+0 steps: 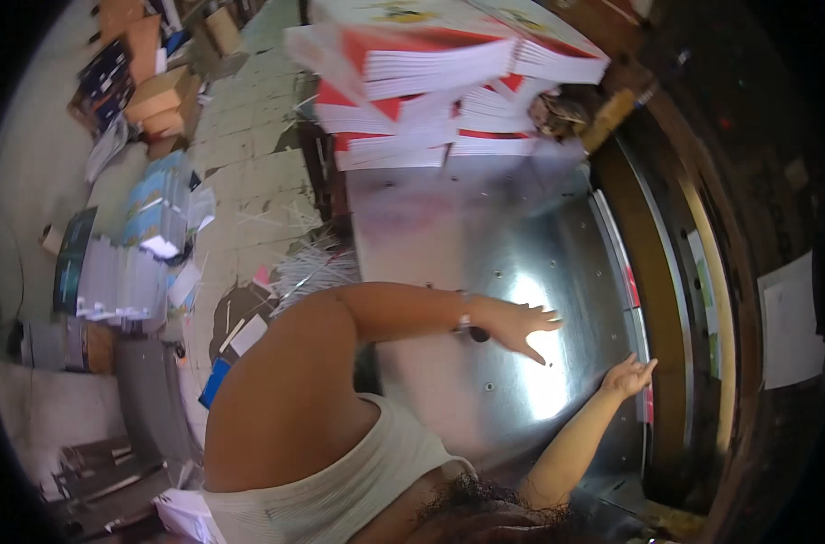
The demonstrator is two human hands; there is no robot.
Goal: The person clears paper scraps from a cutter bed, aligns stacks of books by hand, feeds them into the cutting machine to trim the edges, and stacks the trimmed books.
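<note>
My left hand (514, 328) hovers over or rests lightly on the shiny metal table (449, 299); which of these I cannot tell. Its fingers are spread with nothing in them, and a wristwatch (467, 313) sits on that wrist. At the table's right side, my right hand (628, 377) has fingers stretched out against the edge of a narrow row of red and white paper stacks (632, 281). These lie along the dark slot of a machine (671, 354). Stacks of red and white booklets (439, 63) stand at the table's far end.
Scrap paper strips (317, 267) lie heaped on the tiled floor left of the table. Farther left are bundled stacks of printed sheets (117, 281) and cardboard boxes (163, 100). A white sheet (789, 317) hangs on the machine at the right.
</note>
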